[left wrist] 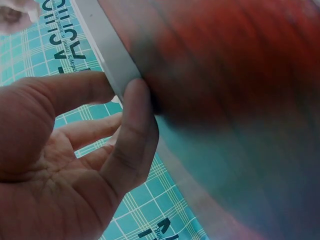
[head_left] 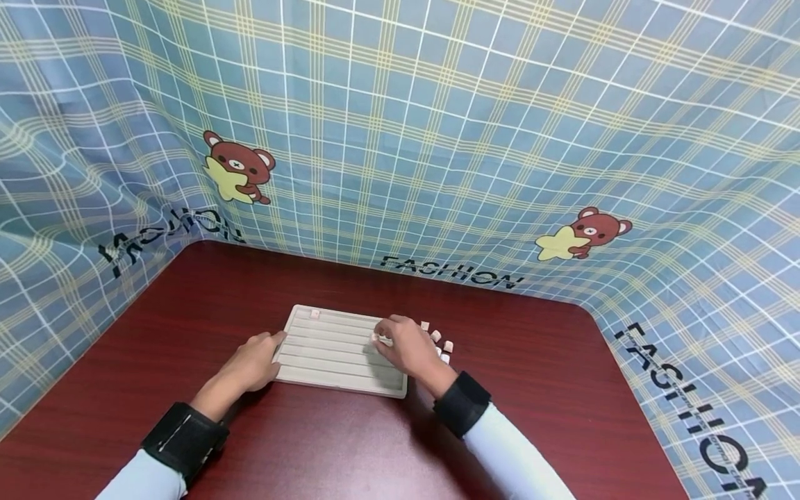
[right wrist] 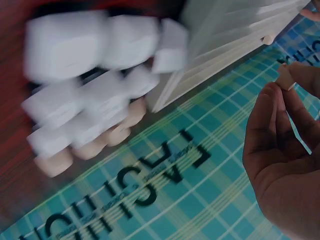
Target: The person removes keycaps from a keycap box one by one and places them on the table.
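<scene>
A pale ridged tray [head_left: 337,354] lies on the table, with one small keycap [head_left: 315,314] at its far left corner. My left hand [head_left: 253,362] holds the tray's left edge; the left wrist view shows thumb and finger on the tray's rim [left wrist: 112,47]. Above the tray's right part, my right hand [head_left: 407,351] pinches a small light-pink keycap [right wrist: 285,80] between thumb and fingertips. Several white and pinkish keycaps [right wrist: 65,47] stand in rows just right of the tray. In the head view the right hand and wrist partly hide them.
The dark red table [head_left: 312,444] carries the tray and keycaps. Behind it and along both sides hangs a blue checked cloth [head_left: 400,173] printed with bears and lettering.
</scene>
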Motion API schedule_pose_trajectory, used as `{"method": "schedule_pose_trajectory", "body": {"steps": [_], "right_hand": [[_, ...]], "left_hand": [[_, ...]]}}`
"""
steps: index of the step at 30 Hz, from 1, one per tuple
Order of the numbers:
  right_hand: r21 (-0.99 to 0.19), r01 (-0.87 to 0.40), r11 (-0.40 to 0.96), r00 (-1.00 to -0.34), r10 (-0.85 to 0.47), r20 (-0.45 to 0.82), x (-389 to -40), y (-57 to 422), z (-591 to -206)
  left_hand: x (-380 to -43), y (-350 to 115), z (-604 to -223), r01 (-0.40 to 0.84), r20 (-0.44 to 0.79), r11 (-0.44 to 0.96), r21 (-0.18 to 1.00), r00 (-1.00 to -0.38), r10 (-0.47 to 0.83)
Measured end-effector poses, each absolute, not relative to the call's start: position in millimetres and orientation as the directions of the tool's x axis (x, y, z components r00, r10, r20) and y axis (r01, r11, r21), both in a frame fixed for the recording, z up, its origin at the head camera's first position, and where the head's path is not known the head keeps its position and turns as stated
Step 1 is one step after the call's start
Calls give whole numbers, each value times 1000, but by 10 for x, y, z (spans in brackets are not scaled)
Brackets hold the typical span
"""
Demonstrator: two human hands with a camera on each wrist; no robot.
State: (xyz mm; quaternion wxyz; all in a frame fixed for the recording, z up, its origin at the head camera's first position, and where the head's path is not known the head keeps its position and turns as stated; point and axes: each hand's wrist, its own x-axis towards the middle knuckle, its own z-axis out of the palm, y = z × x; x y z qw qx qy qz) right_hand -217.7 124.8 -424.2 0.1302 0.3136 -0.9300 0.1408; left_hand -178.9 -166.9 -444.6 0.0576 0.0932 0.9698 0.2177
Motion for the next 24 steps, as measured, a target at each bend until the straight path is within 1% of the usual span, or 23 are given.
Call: {"method": "schedule_pose_trajectory", "body": {"steps": [5,8,11,16,24], "right_hand": [[-209,-579,788,-804,-509,309,-2020,1545,-4263],[-182,-569,802,-808,-503,307,-1934,1692,-4305],[-185,-555,811,-818,-492,298,-1850,1805,-4348],[-211,-530,822,-841,-475,260,-1747,1921,-4426],[-202,-543,815,-837,-505,212,-1706,1972,-4518]], "left_hand": [[-1797,-1675,-4455,166,-64,887,430,-975,213],[-1798,-1674,-4454,169,-63,887,430,-974,216],[-1794,-1670,-4448,172,-63,888,427,-974,219],[-1796,-1657,-4447,177,-62,889,422,-973,223],[-1805,-1664,-4441,169,-72,893,417,-973,217]]}}
